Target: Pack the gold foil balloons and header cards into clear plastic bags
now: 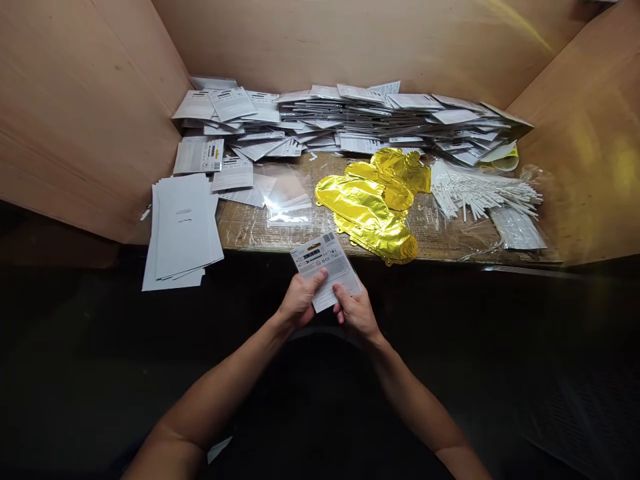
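Both hands grip one flat printed package, white with a barcode, small symbols and a hang hole at its top. My left hand has its thumb across the lower left of the face. At the lower right, my right hand presses its thumb on the package, its other fingers behind. The package is tilted, held just in front of the table's near edge. Beyond it lie several gold foil balloons, flat and overlapping. Clear plastic sleeves lie left of the balloons.
A long heap of similar packages runs along the back wall. White printed sheets overhang the front edge at left. White sticks fan out at right beside a clear bag. Wooden panels close the sides.
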### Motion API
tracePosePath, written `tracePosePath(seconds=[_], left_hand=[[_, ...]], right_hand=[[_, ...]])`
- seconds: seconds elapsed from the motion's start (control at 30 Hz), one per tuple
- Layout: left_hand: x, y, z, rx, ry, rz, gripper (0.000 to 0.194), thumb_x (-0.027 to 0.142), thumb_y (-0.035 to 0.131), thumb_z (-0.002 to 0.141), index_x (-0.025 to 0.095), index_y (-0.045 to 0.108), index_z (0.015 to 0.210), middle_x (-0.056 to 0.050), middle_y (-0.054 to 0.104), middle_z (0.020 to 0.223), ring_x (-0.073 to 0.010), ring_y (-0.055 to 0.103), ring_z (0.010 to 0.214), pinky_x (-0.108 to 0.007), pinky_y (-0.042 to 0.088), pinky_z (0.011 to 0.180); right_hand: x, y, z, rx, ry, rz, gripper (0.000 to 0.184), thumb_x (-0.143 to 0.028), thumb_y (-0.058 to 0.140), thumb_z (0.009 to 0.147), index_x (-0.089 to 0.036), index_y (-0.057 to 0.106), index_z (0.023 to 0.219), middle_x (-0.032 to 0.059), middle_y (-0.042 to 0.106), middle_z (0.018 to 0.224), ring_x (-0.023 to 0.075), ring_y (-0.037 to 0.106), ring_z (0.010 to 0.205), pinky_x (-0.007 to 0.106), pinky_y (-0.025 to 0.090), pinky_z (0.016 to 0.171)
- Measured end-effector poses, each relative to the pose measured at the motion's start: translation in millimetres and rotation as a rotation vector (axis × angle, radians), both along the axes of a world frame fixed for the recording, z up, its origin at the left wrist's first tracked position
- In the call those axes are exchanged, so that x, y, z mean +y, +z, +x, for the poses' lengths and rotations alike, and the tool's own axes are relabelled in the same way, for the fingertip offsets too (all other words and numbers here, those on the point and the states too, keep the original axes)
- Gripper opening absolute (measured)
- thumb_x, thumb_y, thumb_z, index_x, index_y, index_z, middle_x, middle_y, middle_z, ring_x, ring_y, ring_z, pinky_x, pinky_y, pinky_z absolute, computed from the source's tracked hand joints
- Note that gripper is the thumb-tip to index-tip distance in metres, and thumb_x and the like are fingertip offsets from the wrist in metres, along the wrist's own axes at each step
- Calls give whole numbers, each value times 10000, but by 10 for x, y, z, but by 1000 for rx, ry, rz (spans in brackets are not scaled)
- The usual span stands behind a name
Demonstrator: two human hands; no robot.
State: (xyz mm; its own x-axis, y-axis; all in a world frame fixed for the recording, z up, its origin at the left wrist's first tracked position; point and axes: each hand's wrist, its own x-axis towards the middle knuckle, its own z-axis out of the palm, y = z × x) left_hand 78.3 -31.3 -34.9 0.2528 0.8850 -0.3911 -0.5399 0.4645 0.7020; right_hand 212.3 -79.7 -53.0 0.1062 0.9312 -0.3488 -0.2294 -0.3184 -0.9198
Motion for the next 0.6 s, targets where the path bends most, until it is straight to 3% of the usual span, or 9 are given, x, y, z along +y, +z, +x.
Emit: tracePosePath(seconds=[0.1,0.17,0.23,0.3,0.37,0.43,0.5,0.6], left_hand=[[-33,-96,-36,125,-75,76,563,522,912,784,111,740,1127,-171,796,1096,-306,769,912,-453,629,849],[31,-115,-153,353,-65,202,597,541,891,798,126,707,1187,-160,781,1104,-307,754,954,-466,608,910],[129,-82,-284,702,64,388,714,525,912,774,154,649,1325,-163,743,1202,-334,713,1100,-510,551,1040],[233,-14,-375,1043,220,585,831,503,938,740,168,606,1424,-204,660,1364,-394,605,1308,-581,427,1184],[331,60,-410,1218,216,777,753,466,920,768,179,650,1409,-231,573,1495,-439,480,1453,-622,300,1267],[418,107,-404,1178,40,954,563,415,882,818,222,728,1324,-202,570,1544,-441,430,1520,-621,252,1302],[489,112,-384,1013,-146,1051,458,360,889,808,269,781,1243,-155,627,1522,-422,437,1544,-595,259,1321],[592,61,-381,866,-234,1044,429,285,937,732,296,821,1145,-130,702,1439,-418,474,1536,-572,287,1326]], right_hand=[[83,-54,-28,59,3,21,549,-633,819,838,-235,561,1114,-85,633,610,79,476,355,167,342,297],[124,-96,-23,119,49,2,557,-644,827,816,-219,590,1087,-57,660,607,95,510,359,182,360,308],[171,-133,-11,138,54,1,523,-663,821,801,-189,641,926,-18,650,560,102,512,358,201,370,324],[231,-161,-13,92,21,11,551,-694,770,833,-187,610,690,-11,549,436,88,440,317,211,319,319],[304,-181,-36,45,-48,28,615,-716,731,859,-211,529,570,-32,445,365,71,367,288,213,259,312],[383,-195,-71,44,-131,48,598,-727,752,832,-219,524,617,-54,452,399,62,356,291,208,243,313],[453,-209,-97,42,-197,68,577,-742,784,789,-219,551,716,-75,479,453,53,354,301,200,244,312],[499,-232,-85,-4,-168,79,586,-766,774,780,-214,575,776,-69,520,492,59,385,313,200,250,313]])
